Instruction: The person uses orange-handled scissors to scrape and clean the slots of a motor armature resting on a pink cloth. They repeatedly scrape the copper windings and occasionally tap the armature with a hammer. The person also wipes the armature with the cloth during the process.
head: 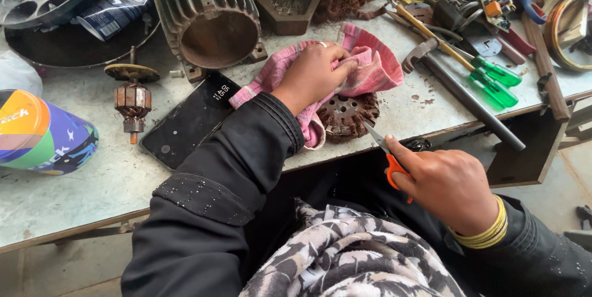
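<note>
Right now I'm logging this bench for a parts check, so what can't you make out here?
- Round brown part, head view: its upper half is covered by the pink cloth under the left hand.
- Scissors: the orange handles are mostly buried in the right hand, and the blade tips sit against the part, so the gap between the blades is unclear.
- Motor housing: its top is cut off by the frame edge.

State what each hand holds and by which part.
Right hand holds orange-handled metal scissors by the handle loops. Left hand presses a pink checked cloth over a round rusty perforated motor part.
</note>
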